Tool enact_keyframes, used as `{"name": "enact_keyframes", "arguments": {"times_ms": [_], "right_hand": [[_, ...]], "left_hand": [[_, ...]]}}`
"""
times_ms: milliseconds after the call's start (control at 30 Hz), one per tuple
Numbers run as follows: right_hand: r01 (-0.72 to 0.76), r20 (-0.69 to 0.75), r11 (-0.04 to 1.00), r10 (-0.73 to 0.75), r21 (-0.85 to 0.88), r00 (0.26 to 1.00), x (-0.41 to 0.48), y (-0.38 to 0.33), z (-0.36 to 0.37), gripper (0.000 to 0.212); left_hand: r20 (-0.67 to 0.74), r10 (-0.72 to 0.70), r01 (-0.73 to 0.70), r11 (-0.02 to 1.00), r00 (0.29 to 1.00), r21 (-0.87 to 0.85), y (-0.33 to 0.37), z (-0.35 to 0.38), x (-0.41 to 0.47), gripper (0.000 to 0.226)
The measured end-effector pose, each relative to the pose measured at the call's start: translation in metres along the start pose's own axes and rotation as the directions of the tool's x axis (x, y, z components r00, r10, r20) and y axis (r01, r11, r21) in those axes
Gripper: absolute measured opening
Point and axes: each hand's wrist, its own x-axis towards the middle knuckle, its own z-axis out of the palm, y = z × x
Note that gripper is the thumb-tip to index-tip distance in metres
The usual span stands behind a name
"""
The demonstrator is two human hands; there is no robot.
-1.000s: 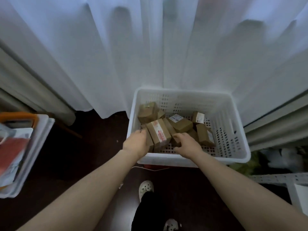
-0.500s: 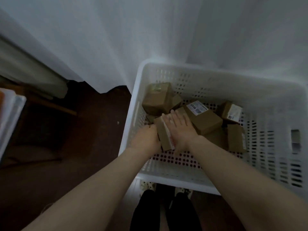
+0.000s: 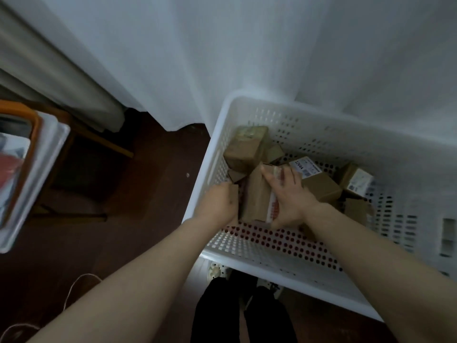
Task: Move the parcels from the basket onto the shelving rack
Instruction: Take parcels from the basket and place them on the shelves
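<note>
Fingers (image 3: pixel 279 178) gripping boxy cardboard parcel (image 3: pixel 257 199), perforated plastic basket (image 3: pixel 272 253)

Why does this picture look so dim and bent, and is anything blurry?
Head view: soft, dim light through the white curtain, no glare; the wide lens bows the basket rim; the orange-rimmed bin at the left edge smears with blur, while the parcel label stays readable.

The basket (image 3: pixel 309 256) around both hands is white perforated plastic, smooth with a slight sheen. The parcel (image 3: pixel 257 196) pressed between the hands is matt brown cardboard bearing a glossier white and red paper label. Beyond the hands hangs a thin, matt white cloth curtain (image 3: pixel 222 58). Left of the left hand (image 3: pixel 217 204), the floor (image 3: pixel 148 181) looks like dark, smooth wood.
</note>
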Motion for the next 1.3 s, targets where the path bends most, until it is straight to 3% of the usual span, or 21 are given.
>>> {"name": "enact_keyframes", "arguments": {"times_ms": [100,167,300,367,400,533,633,733,867,1033,1200,1300], "right_hand": [[-0.084,-0.059,0.945,0.108,0.315,0.992,-0.057,0.013,-0.037,0.135],[-0.148,-0.091,0.813,0.239,0.564,0.967,-0.098,0.024,-0.059,0.135],[-0.078,-0.026,0.287,0.341,0.955,0.940,-0.184,0.039,-0.088,0.136],[-0.017,0.010,0.022,0.306,1.000,0.952,-0.220,0.039,-0.093,0.126],[0.016,-0.002,-0.050,0.269,0.999,0.963,-0.236,0.035,-0.096,0.117],[0.093,-0.047,-0.172,0.255,0.981,0.966,-0.290,0.009,-0.114,0.088],[0.140,-0.098,-0.176,0.230,0.974,0.968,-0.319,-0.007,-0.130,0.093],[0.161,-0.128,-0.114,0.251,0.980,0.959,-0.342,-0.015,-0.143,0.075],[0.232,-0.222,-0.003,0.279,0.973,0.934,-0.368,-0.024,-0.161,0.070],[0.245,-0.291,0.183,0.299,0.952,0.909,-0.383,-0.031,-0.178,0.069],[0.292,-0.349,0.226,0.280,0.929,0.894,-0.383,-0.033,-0.189,0.078],[0.368,-0.428,0.228,0.351,0.902,0.833,-0.379,-0.036,-0.196,0.082]], "left_hand": [[-0.031,-0.028,0.026,0.997,0.999,-0.078,0.021,-0.029,-0.028,0.048],[-0.053,-0.023,0.015,0.991,0.998,-0.135,0.039,-0.048,-0.052,0.052],[-0.113,-0.006,-0.030,0.950,0.994,-0.309,0.073,-0.083,-0.100,0.052],[-0.108,-0.002,-0.049,0.885,0.994,-0.463,0.089,-0.099,-0.121,0.050],[-0.102,0.007,-0.061,0.842,0.995,-0.537,0.097,-0.107,-0.130,0.050],[-0.065,0.124,-0.131,0.666,0.990,-0.734,0.124,-0.141,-0.161,0.054],[-0.098,0.242,-0.239,0.670,0.965,-0.703,0.138,-0.164,-0.183,0.053],[-0.135,0.313,-0.320,0.672,0.940,-0.668,0.141,-0.183,-0.194,0.053],[-0.185,0.345,-0.378,0.661,0.920,-0.648,0.143,-0.199,-0.203,0.043],[-0.250,0.294,-0.385,0.671,0.923,-0.633,0.154,-0.212,-0.207,0.049],[-0.240,0.214,-0.321,0.666,0.947,-0.674,0.154,-0.220,-0.218,0.042],[-0.207,0.132,-0.243,0.636,0.969,-0.732,0.148,-0.225,-0.221,0.044]]}}
